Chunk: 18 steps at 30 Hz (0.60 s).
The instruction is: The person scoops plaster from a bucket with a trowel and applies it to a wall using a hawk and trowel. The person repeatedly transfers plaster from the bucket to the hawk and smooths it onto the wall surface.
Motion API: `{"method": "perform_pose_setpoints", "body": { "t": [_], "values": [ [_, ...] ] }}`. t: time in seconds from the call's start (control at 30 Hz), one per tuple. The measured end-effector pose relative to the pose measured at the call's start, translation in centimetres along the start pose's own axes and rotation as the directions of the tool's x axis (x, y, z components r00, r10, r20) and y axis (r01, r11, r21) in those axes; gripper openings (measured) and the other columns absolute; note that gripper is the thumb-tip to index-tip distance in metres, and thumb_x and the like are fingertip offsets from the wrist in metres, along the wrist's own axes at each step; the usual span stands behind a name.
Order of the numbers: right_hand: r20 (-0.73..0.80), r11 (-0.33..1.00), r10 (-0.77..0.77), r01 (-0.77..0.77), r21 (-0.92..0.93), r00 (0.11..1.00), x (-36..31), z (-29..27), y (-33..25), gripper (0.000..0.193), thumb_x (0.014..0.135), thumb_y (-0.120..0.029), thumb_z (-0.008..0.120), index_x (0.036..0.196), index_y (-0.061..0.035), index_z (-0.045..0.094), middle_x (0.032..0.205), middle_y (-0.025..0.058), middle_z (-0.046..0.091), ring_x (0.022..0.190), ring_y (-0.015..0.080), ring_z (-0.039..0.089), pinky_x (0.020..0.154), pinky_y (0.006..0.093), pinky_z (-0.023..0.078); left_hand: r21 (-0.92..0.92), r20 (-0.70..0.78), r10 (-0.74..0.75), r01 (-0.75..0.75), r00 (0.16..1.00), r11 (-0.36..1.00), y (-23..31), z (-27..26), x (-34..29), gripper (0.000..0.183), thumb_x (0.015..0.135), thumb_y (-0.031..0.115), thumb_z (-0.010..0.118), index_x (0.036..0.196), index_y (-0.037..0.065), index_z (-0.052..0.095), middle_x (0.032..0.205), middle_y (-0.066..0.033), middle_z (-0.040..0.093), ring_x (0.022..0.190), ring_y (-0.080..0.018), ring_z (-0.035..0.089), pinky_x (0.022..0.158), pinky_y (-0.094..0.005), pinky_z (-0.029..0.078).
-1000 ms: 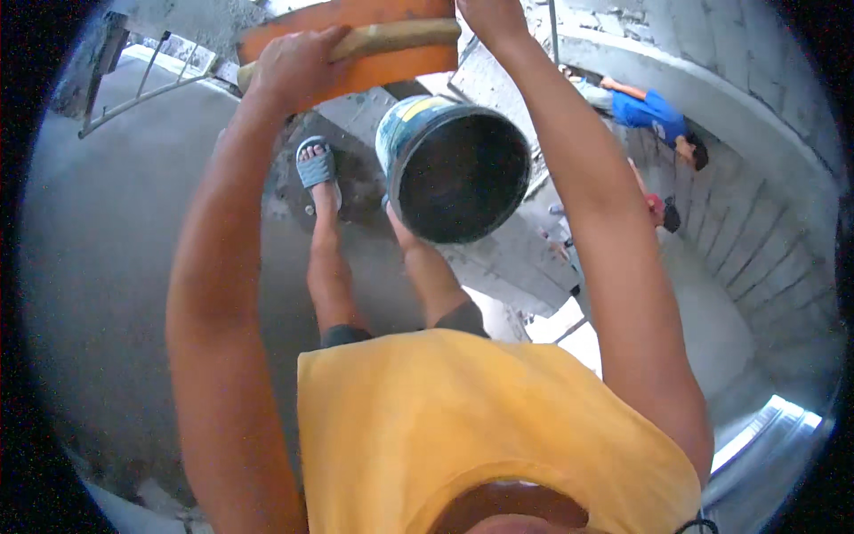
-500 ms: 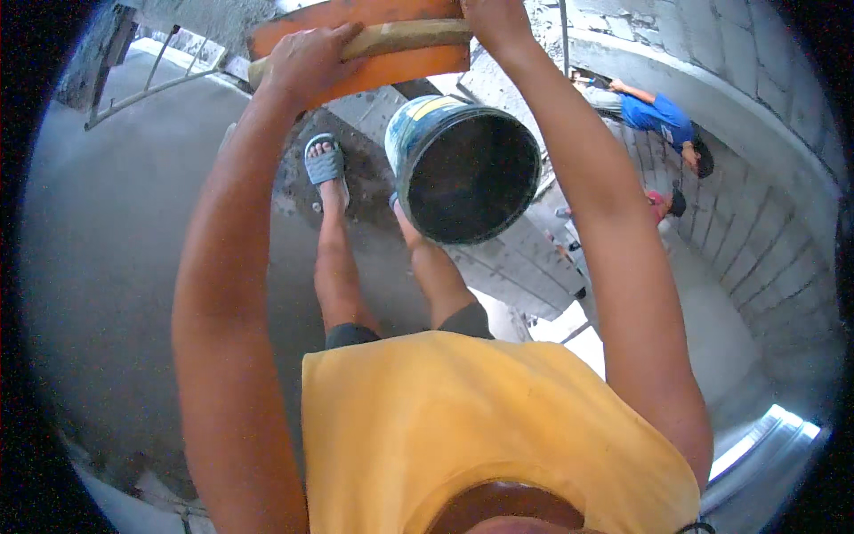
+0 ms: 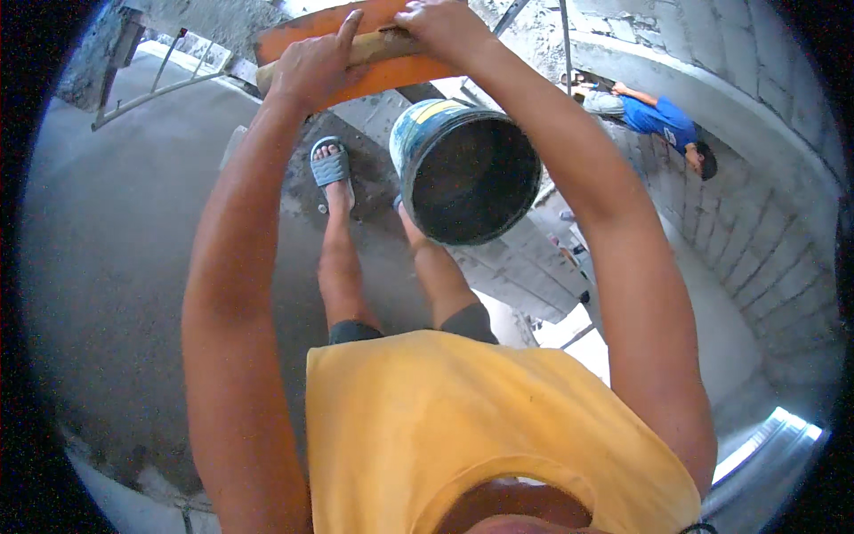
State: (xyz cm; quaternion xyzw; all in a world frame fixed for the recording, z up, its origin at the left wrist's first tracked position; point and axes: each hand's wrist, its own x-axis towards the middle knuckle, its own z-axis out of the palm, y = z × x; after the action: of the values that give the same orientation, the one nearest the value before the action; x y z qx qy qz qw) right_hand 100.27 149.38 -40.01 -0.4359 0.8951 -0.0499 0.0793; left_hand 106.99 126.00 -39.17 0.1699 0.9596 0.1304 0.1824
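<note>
In front of me at the top of the view is an orange float-like board [image 3: 396, 75] with a pale wooden bar for a handle [image 3: 374, 50] along it. My left hand [image 3: 310, 69] is wrapped round the bar near its left end, thumb pointing up. Toward the other end, my right hand [image 3: 449, 34] is closed over the bar, its fingertips curled onto the wood. The far edge of the board is cut off by the frame. Below it stands a blue-and-white bucket [image 3: 407, 133], its dark mouth facing me and its contents too dark to make out.
My sandalled foot [image 3: 331, 165] is on stained boards left of the bucket. Grey smooth wall or floor surface [image 3: 124, 267] spreads at left, with a metal bar frame [image 3: 156, 96] above. A person in a blue shirt [image 3: 658, 117] is by the block wall [image 3: 738, 231] at right.
My right hand has slid left along the bar, nearer to my left hand, and my right forearm has swung left with it. A second person in pink, visible earlier, is now hidden behind that arm.
</note>
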Motion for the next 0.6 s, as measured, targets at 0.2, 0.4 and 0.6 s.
{"method": "perform_pose_setpoints", "body": {
  "t": [0.2, 0.4, 0.6],
  "values": [
    [0.084, 0.994, 0.107, -0.104, -0.036, 0.991, -3.6, -0.1, 3.7, 0.021, 0.089, -0.021, 0.057, 0.103, -0.0167, 0.072, 0.108, 0.0057, 0.070, 0.106, 0.0234, 0.067, 0.084, 0.0369, 0.058, 0.009, -0.006, -0.017, 0.017, 1.000, 1.000, 0.3, -0.5, -0.1, 0.082, 0.090, 0.043, 0.066, 0.155, 0.015, 0.026, 0.091, -0.0162, 0.073, 0.083, -0.0329, 0.072, 0.070, -0.0481, 0.058],
    [0.036, 0.986, 0.114, -0.118, 0.116, 0.993, 2.7, -2.3, -3.3, 0.026, 0.090, -0.016, 0.054, 0.110, -0.0154, 0.070, 0.112, 0.0073, 0.070, 0.108, 0.0254, 0.066, 0.090, 0.0420, 0.055, -0.051, 0.069, -0.012, 0.016, 0.998, 0.999, 1.2, -3.6, -0.3, 0.087, 0.092, 0.036, 0.060, 0.158, 0.013, 0.007, 0.096, -0.0234, 0.072, 0.086, -0.0404, 0.071, 0.071, -0.0517, 0.057],
    [0.079, 0.966, 0.210, -0.219, 0.135, 0.975, -2.5, -1.5, 3.9, 0.029, 0.092, -0.015, 0.052, 0.116, -0.0126, 0.069, 0.116, 0.0090, 0.070, 0.111, 0.0279, 0.065, 0.095, 0.0430, 0.052, -0.075, 0.020, -0.010, 0.012, 1.000, 0.997, 0.2, -1.8, -0.6, 0.093, 0.091, 0.034, 0.062, 0.158, 0.011, 0.002, 0.090, -0.0226, 0.072, 0.079, -0.0399, 0.071, 0.065, -0.0525, 0.056]
  ]
}}
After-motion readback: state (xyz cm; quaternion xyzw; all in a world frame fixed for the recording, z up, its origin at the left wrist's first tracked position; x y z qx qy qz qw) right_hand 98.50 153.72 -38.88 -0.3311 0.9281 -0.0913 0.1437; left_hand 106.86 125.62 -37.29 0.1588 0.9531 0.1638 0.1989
